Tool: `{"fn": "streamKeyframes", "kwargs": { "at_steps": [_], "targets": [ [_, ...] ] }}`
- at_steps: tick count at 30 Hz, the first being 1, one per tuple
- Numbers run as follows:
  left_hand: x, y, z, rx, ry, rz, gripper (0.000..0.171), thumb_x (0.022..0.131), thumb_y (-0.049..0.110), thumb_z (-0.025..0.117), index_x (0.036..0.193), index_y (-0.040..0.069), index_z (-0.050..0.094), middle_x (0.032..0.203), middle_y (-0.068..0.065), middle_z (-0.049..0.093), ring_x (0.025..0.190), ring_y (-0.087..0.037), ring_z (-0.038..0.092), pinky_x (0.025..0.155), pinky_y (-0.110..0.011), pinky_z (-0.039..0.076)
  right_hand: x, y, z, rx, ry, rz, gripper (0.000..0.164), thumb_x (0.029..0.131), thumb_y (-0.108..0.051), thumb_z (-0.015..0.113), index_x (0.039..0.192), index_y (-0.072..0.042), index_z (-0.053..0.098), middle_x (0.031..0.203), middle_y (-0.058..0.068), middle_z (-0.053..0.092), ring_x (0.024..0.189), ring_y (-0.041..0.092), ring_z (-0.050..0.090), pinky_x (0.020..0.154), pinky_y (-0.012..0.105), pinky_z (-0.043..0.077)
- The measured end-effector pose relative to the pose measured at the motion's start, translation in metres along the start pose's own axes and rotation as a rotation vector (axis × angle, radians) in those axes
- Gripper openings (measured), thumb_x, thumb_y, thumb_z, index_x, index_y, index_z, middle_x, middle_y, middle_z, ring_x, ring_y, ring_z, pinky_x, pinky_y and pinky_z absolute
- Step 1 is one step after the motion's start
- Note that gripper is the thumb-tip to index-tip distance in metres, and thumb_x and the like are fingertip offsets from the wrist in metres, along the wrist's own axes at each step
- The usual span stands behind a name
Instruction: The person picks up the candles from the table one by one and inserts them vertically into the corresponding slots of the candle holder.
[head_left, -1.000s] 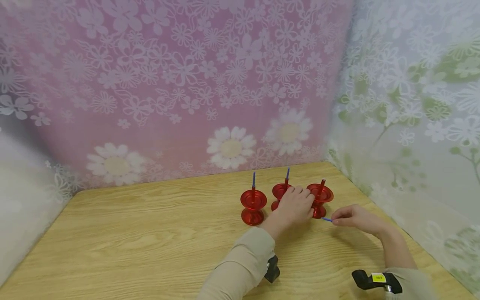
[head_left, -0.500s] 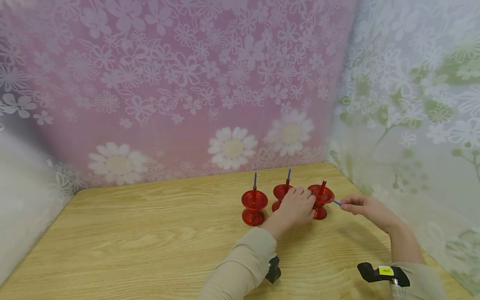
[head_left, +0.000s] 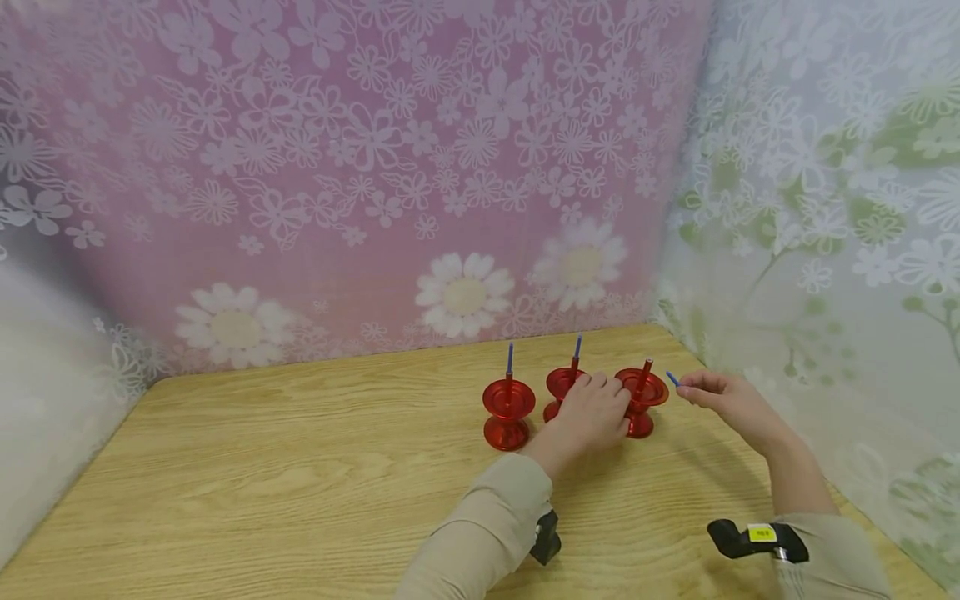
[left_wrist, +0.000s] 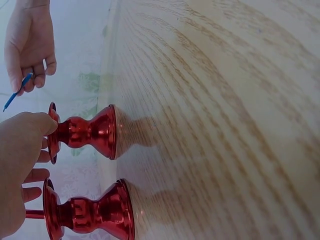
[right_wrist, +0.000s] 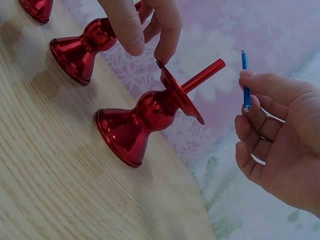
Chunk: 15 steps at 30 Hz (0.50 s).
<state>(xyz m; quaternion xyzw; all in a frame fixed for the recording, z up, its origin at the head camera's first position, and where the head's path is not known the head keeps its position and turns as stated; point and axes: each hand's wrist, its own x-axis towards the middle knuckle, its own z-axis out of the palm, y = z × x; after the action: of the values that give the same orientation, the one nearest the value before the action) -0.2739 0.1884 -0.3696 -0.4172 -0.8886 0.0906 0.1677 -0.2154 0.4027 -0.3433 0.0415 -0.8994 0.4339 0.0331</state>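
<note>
Three red metal candle holders stand in a row. With thumb and fingers at its dish, my left hand [head_left: 595, 414] holds the right candle holder [right_wrist: 152, 111], whose thin upright tube [right_wrist: 205, 76] has nothing in it. My right hand [head_left: 726, 398] pinches a small blue candle [right_wrist: 245, 90] between thumb and fingertips. That candle is in the air, just right of the held holder's tube and apart from it. Blue candles top the tubes of the left candle holder [head_left: 507, 402] and the middle candle holder [head_left: 562, 382]; the left hand partly covers the middle one.
The wooden table [head_left: 300, 467] meets a pink flowered curtain [head_left: 360, 208] at the back. A pale flowered curtain [head_left: 817, 250] runs along the right edge, near the right hand. Both wrists wear black camera mounts.
My right hand has lifted the blue candle from low beside the right holder's base to about tube height, its free end turning upward. The left hand has stayed at the holder.
</note>
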Motion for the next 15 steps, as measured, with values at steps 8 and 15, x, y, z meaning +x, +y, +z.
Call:
{"fn": "streamKeyframes", "kwargs": {
  "at_steps": [8, 15],
  "targets": [
    [-0.002, -0.001, -0.002, -0.003, 0.008, 0.003, 0.027, 0.094, 0.043, 0.045, 0.112, 0.026, 0.057, 0.108, 0.011, 0.050, 0.097, -0.009, 0.042, 0.085, -0.025, 0.034, 0.006, -0.004, 0.001, 0.035, 0.062, -0.007, 0.040, 0.094, -0.034, 0.052, 0.107, 0.004, 0.054, 0.097, -0.004, 0.057, 0.113, 0.034, 0.041, 0.090, 0.060, 0.030],
    [-0.002, 0.000, -0.003, 0.022, 0.008, 0.002, 0.027, 0.094, 0.044, 0.045, 0.112, 0.027, 0.057, 0.108, 0.011, 0.050, 0.097, -0.009, 0.044, 0.086, -0.025, 0.035, 0.014, -0.014, -0.001, 0.001, 0.153, -0.044, 0.041, 0.093, -0.036, 0.054, 0.103, 0.004, 0.055, 0.095, -0.010, 0.059, 0.107, 0.017, 0.046, 0.085, 0.047, 0.036]
  ]
}}
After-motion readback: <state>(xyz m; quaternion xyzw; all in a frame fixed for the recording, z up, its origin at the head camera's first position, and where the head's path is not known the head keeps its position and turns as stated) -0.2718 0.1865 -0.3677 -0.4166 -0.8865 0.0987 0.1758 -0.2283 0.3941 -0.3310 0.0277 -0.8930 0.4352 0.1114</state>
